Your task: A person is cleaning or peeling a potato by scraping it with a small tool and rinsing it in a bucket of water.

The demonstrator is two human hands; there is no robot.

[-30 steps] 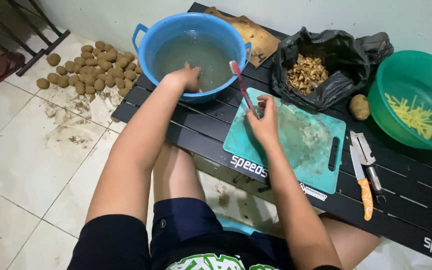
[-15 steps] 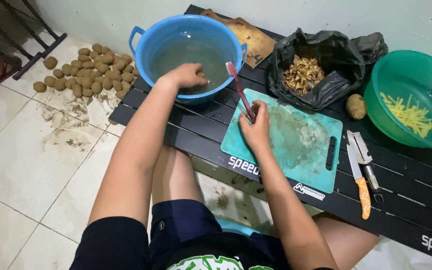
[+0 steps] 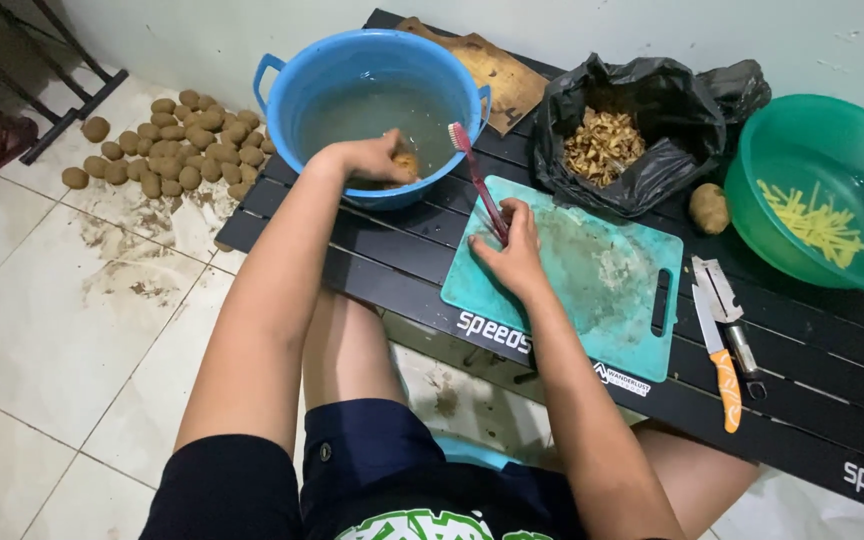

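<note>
Potato pile (image 3: 174, 150): brown, soil-coated potatoes heaped on the tiled floor, well to the left of the left hand.
Basin (image 3: 282, 95): blue, round, two-handled, holding cloudy water; it stands on the black slatted table (image 3: 392, 255) directly under the left hand.
Left hand (image 3: 372, 158): reaches over the near rim of the basin, fingers curled closed around a potato.
Potato (image 3: 407, 163): small, rounded, tan and wet, only partly visible past the fingers; held at the water's surface near the basin's right rim, just left of the brush head.
Key relation: the potato lies to the upper left of the right hand; the left hand has it, the brush bristles stand just beside it.
Toothbrush (image 3: 474, 180): red handle, pale bristles; long axis runs from the right hand up and leftward to the basin rim.
Right hand (image 3: 512, 250): rests on the teal cutting board (image 3: 602, 290), fingers pinched closed on the lower end of the toothbrush handle.
Hands: apart, each clamped on its own object.
Right of the right hand: black bag of peelings (image 3: 632, 140), a lone potato (image 3: 709, 207), green bowl (image 3: 857, 270) of cut strips, orange-handled knife (image 3: 720, 360) and peeler (image 3: 727, 310).
</note>
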